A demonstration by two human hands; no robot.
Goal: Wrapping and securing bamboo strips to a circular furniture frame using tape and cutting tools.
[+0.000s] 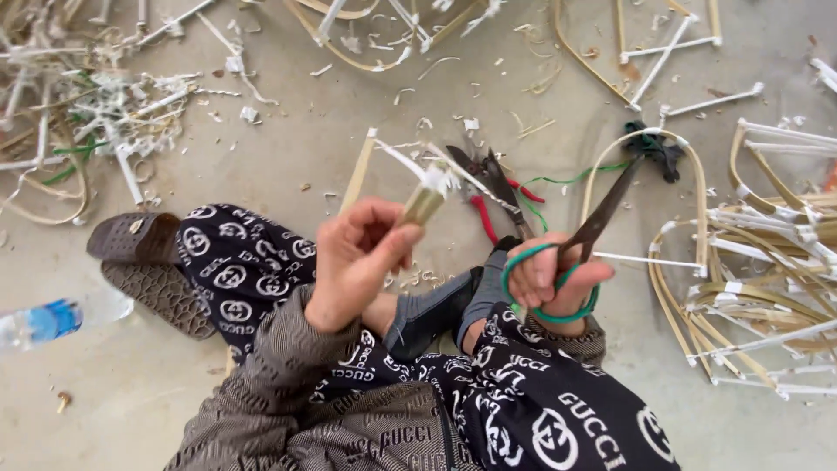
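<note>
The left hand (357, 262) was closed, thumb and curled fingers pinching the near end of a bamboo strip bundle (425, 202) wrapped in white paper. The bundle rose up and away from that hand, and its far end frayed into white paper shreds just beyond the fingertips.

The right hand (549, 277) was also closed, its fingers threaded through the green-wrapped loop handles of a pair of scissors (593, 228). The dark blades pointed away from the hand and up to the right, and they looked nearly closed, though I could not tell that exactly. The blades were apart from the bundle, which sat to the left of that hand.

Between the two hands and a little beyond them, red-handled pliers (497, 187) lay on the concrete floor (288, 139), with a length of green wire (575, 179) trailing off to the right. Past the scissor tips stood a bent bamboo hoop (697, 187), and further right of the right hand lay a pile of bamboo frames (767, 270) bound with white paper. Far to the left of the left hand were a brown sandal (131, 237), a plastic water bottle (44, 321) lying on its side, and a heap of bamboo and paper scraps (96, 113) well beyond them.
</note>
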